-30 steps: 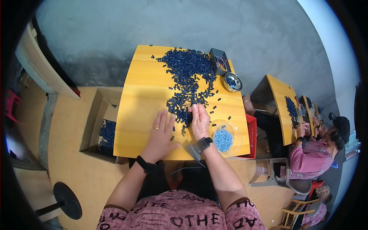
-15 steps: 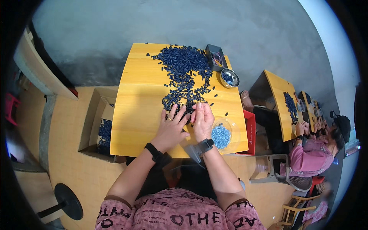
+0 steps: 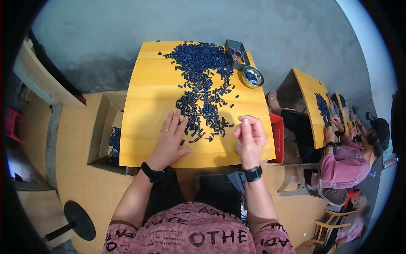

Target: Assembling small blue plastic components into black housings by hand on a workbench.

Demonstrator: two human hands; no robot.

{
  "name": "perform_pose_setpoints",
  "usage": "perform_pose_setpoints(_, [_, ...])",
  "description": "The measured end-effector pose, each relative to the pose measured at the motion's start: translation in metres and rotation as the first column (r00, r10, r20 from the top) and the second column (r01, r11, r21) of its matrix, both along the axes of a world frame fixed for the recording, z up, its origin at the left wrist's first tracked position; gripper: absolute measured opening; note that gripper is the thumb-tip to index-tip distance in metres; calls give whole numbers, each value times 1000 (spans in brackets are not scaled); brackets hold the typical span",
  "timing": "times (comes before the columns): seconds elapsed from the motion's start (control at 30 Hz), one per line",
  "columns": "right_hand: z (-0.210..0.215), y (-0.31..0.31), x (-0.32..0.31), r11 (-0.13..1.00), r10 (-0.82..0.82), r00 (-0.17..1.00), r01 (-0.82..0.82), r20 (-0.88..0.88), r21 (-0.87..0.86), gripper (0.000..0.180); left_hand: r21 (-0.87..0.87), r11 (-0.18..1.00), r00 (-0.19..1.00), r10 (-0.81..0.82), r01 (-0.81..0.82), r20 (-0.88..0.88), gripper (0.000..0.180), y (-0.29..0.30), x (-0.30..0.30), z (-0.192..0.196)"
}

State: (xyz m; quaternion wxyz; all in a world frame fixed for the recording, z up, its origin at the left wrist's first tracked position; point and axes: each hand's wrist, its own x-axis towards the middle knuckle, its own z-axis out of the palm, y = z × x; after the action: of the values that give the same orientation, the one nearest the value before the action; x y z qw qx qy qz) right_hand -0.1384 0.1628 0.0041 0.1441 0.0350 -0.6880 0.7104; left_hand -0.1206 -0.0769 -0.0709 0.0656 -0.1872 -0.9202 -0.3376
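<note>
Many small dark blue tube-shaped pieces (image 3: 203, 59) spread in a long pile down the yellow wooden table (image 3: 139, 106). My left hand (image 3: 169, 137) lies flat at the near left edge of this pile, fingers stretched, with its fingertips beside the loose pieces. To the right of the pile, my right hand (image 3: 252, 137) is raised over the table with fingers curled in and thumb pressed to them. Whatever it may hold is hidden. The clear dish of light blue bits is almost wholly covered by my right hand.
At the far right of the table stand a dark grey tray (image 3: 237, 55) and a metal bowl (image 3: 253, 77) with pieces inside. A cardboard box (image 3: 99, 139) sits on the floor at left, a red box (image 3: 277, 137) at right. Another person (image 3: 344, 165) works at tables farther right.
My right hand has moved right, from the pile to over the clear dish. My left hand has slid left, off the near pieces, which now lie spread out in view.
</note>
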Motion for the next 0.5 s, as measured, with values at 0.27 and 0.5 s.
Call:
perform_pose_setpoints(0.27, [-4, 20, 5, 982, -47, 996, 60, 77, -179, 15, -293, 956, 999, 34, -36, -10, 90, 42, -10, 6])
perform_pose_setpoints(0.5, [-20, 7, 4, 986, 11, 990, 13, 143, -168, 15, -336, 942, 999, 10, -22, -37, 88, 68, -29, 2])
